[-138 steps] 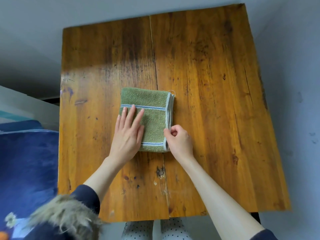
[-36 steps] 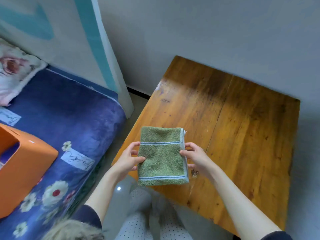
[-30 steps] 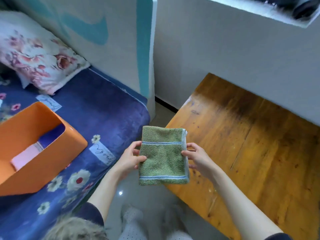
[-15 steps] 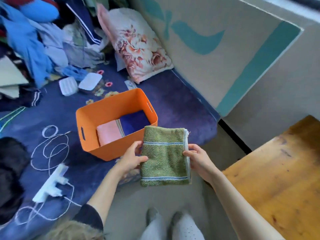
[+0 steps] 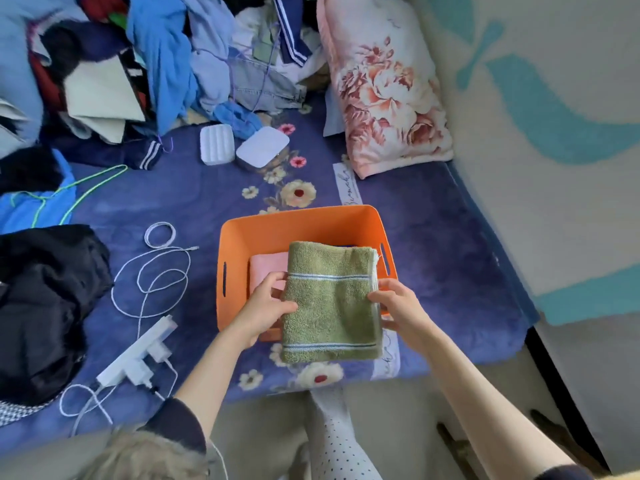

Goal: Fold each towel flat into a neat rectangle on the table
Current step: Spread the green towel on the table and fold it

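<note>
In the centre of the frame the left hand (image 5: 265, 308) and the right hand (image 5: 398, 306) pinch the folded green towel (image 5: 330, 303) by its side edges above the orange basket (image 5: 304, 225), so folding seems finished and the next move is probably lowering it inside, beside the pink towel (image 5: 266, 268).

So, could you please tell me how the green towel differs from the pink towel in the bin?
The green towel is olive with blue-and-white stripes; the pink towel looks plain. The green towel is held by the left hand and right hand above the orange bin; the pink towel lies inside it. The green towel shows fully; the pink towel is partly hidden. Both are folded flat.
</note>
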Motion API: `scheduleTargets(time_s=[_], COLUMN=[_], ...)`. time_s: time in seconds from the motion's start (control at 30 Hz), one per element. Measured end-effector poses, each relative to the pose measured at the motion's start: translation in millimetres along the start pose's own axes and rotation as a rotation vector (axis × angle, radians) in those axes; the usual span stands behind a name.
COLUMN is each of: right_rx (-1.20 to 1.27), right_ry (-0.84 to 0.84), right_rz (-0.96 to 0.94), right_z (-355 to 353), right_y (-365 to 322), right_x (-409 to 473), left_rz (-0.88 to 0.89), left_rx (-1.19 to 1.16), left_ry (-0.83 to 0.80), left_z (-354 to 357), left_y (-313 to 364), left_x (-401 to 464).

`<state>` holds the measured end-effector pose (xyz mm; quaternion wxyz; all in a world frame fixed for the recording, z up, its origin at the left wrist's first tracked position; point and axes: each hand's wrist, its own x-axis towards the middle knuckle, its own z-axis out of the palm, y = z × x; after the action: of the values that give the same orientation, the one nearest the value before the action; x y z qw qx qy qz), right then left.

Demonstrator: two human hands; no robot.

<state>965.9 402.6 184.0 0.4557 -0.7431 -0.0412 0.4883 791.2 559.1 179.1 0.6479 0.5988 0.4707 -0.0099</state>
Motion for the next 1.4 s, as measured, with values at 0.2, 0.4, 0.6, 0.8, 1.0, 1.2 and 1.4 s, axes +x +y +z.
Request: scheduleTargets(time_s=[0.2, 0.4, 0.6, 0.8, 1.0, 1.2, 1.4], right_rx=[-0.190, -0.479, -0.606, -0.706, -0.725, -0.905, -1.519], right_ry=[0.041, 0.113, 0.187, 0.229, 0.236, 0.254, -0.042], right_rz=[0.027, 0.074, 0.148, 0.170, 0.235, 0.023, -0.167], right_z=[16.6, 33.3, 39.7, 44.8, 48.5, 49.7, 47.1], right_y=[-33.8, -11.0, 13.4, 14.1, 17.0, 34.7, 56.5], right_x=[99.8, 173.6, 212.1, 234.6, 244.0, 221.4, 233.8], left_rz=[-0.093, -0.245, -0.275, -0.255, -0.256, 0.118, 0.410], left_rx=[0.027, 0.047, 0.019, 0.083, 0.156, 0.470, 1.270], left_ry=[0.073, 0.031, 0.037, 0.077, 0.075, 0.198, -0.200], left_z=[-6.6, 16.3, 38.7, 44.0, 50.2, 51.2, 54.2], left_y=[13.7, -31.6, -68.0, -83.2, -85.4, -80.8, -88.5], left_x=[94.8, 169.8, 216.6, 244.4, 252.2, 224.2, 233.6])
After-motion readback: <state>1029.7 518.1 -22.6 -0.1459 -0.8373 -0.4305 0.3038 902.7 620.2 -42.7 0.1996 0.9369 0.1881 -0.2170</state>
